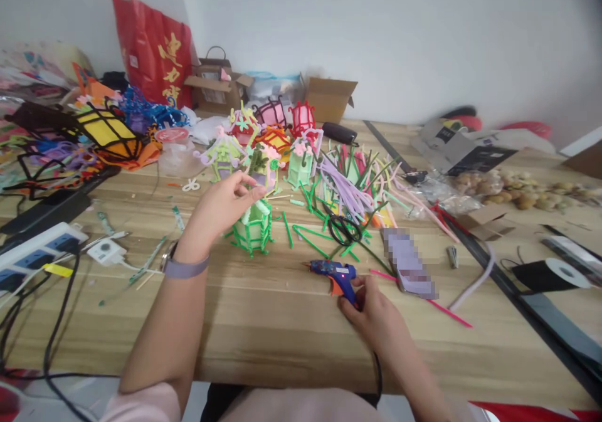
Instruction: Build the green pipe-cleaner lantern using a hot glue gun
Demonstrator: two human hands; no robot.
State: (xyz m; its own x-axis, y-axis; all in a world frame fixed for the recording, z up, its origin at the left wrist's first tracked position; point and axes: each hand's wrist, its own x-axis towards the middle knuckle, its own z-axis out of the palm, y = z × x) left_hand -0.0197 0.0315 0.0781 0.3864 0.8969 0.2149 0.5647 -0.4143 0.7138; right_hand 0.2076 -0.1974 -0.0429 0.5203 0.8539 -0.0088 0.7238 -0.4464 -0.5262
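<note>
My left hand (224, 207) rests on top of a small green pipe-cleaner lantern (254, 229) that stands on the wooden table (263, 321), with fingers pinching something at its upper edge. My right hand (371, 314) grips the handle of a blue hot glue gun (335, 274), which lies low on the table with its nozzle pointing left. The gun's black cord runs under my right wrist toward the table's near edge. A purple band is on my left wrist.
Several finished pipe-cleaner lanterns (277, 137) and loose green and pink pipe cleaners (348, 190) lie behind. A phone (408, 262) lies right of the glue gun. A power strip (32, 253) with cables sits left. Cardboard boxes (329, 99) and a red bag (153, 52) line the wall.
</note>
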